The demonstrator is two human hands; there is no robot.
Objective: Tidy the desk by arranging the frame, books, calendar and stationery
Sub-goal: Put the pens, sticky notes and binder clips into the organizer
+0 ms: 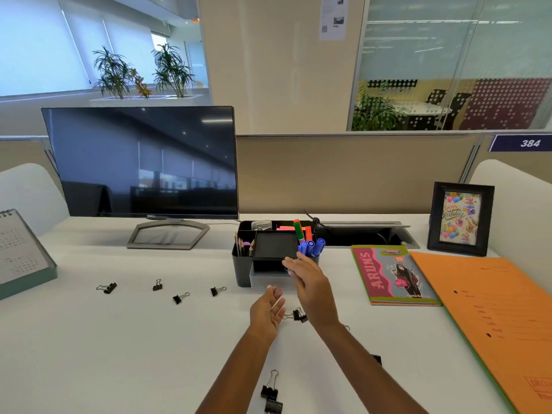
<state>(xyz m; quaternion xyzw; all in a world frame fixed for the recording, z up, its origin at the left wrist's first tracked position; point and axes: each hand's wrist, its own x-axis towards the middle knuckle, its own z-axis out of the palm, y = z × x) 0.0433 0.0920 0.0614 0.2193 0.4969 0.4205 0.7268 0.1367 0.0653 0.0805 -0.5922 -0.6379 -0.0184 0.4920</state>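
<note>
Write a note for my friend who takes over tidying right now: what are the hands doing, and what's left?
Left hand: open, palm up, empty, over the desk.
Right hand: open, fingers at the organizer, above its drawer.
Placed, it seems: frame upright back right; book and folder flat in front of it; calendar standing far left; pens and pencils in the organizer.
Left to do: clips lie scattered on the desk; gather them, probably into the drawer.
</note>
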